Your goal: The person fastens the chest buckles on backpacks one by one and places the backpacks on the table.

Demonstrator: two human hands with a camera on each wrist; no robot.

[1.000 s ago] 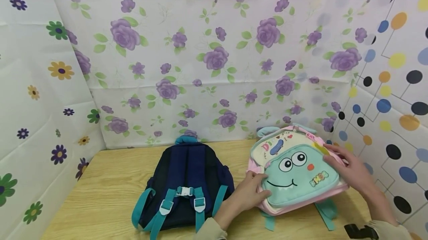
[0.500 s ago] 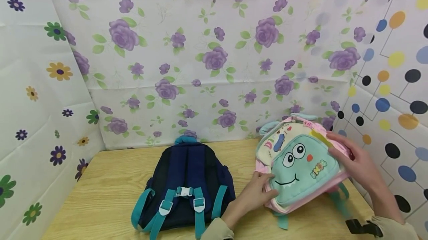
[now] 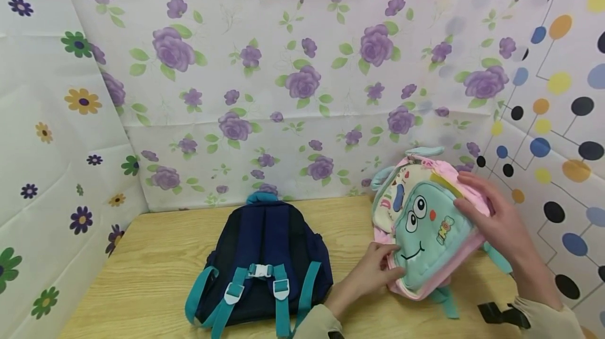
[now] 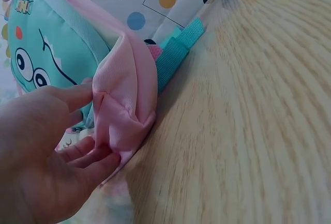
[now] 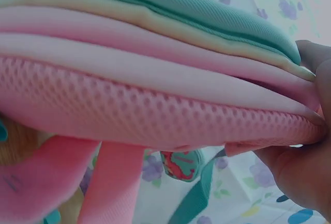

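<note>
A child's pink and mint-green backpack (image 3: 430, 234) with a cartoon face on its front pocket stands tilted at the table's right side. My left hand (image 3: 366, 276) pinches its lower left side; in the left wrist view, the fingers of that hand (image 4: 46, 151) bunch the pink side fabric (image 4: 124, 87). On the opposite side, my right hand (image 3: 493, 218) grips the bag's edge, thumb and fingers on either face. The right wrist view shows the pink mesh back panel (image 5: 134, 102) and pink shoulder straps (image 5: 111, 182) below it.
A navy backpack (image 3: 262, 234) lies left of my left hand, its teal straps and white buckles facing up. Both bags are on a wooden table (image 3: 142, 265). Floral cloth (image 3: 283, 92) hangs behind, and dotted cloth (image 3: 562, 134) closes the right side.
The pink and mint-green backpack has turned counterclockwise, its right side rising. My left hand has shifted right with it, while my right hand has risen slightly. The navy backpack stays put.
</note>
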